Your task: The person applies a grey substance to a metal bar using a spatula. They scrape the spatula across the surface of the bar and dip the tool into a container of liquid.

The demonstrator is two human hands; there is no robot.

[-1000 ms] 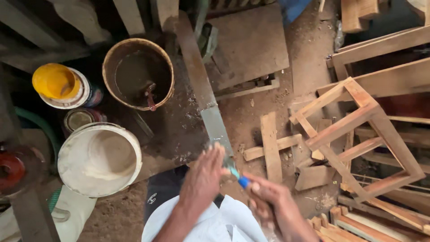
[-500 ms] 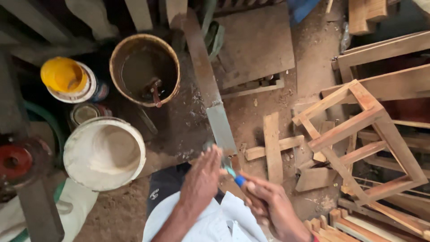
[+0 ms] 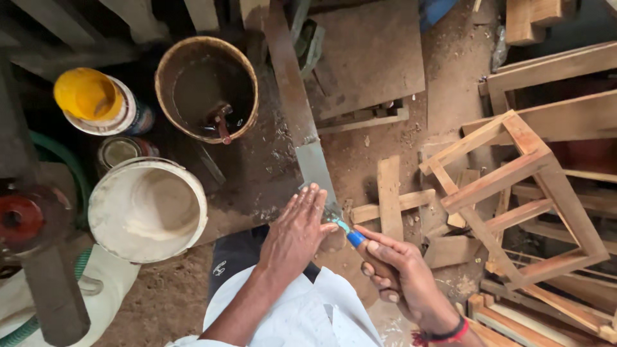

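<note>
A long narrow wooden strip [image 3: 297, 115] runs from the top of the view down to my hands; its near end is smeared grey. My left hand [image 3: 297, 234] lies flat with fingers together on that near end. My right hand [image 3: 400, 273] grips a small tool with a blue handle [image 3: 355, 238], its metal tip touching the strip just beside my left fingers. A red and black band circles my right wrist. White cloth covers my lap below both hands.
A white bucket [image 3: 146, 209] stands at left, a brown bucket [image 3: 207, 87] holding dark liquid and a brush behind it, a yellow-lidded can [image 3: 96, 103] further left. An unfinished wooden stool frame [image 3: 514, 193] lies at right among offcuts on the sawdust floor.
The view has shifted slightly, so the buckets sit a little further right. My hands stay on the strip's near end, the tool tip still at the wood.
</note>
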